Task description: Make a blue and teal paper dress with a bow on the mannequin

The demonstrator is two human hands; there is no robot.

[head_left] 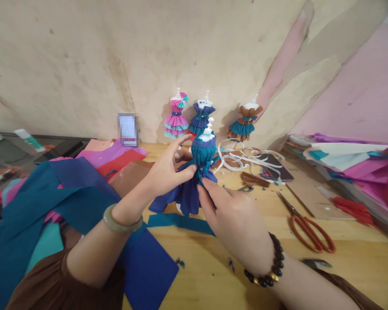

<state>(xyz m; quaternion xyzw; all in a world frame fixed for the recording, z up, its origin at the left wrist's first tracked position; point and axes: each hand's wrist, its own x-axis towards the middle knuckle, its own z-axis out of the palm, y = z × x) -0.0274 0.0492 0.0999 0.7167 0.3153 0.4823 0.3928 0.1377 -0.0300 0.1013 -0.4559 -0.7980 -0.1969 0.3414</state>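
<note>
In the middle of the head view stands a small white mannequin (pixel 207 137) in a crepe-paper dress. The dress has a gathered teal bodice (pixel 203 151) and a dark blue skirt (pixel 186 199). My right hand (pixel 234 211) pinches the dress at the waist, its fingertips pressed together there. On the other side, my left hand (pixel 168 168) is open, fingers stretched, with the thumb tip by the waist. Its further fingers are partly hidden. A teal paper strip (pixel 181 222) lies in front of the skirt, near a dark blue paper sheet (pixel 151 267).
Three dressed mannequins, one in pink (pixel 176 116), stand by the wall. Orange-handled scissors (pixel 310 232) lie at right, near a cardboard piece (pixel 313 193). White cord (pixel 233 161) curls behind my right hand. Coloured paper (pixel 29 215) piles at left; a phone (pixel 128 130) stands behind.
</note>
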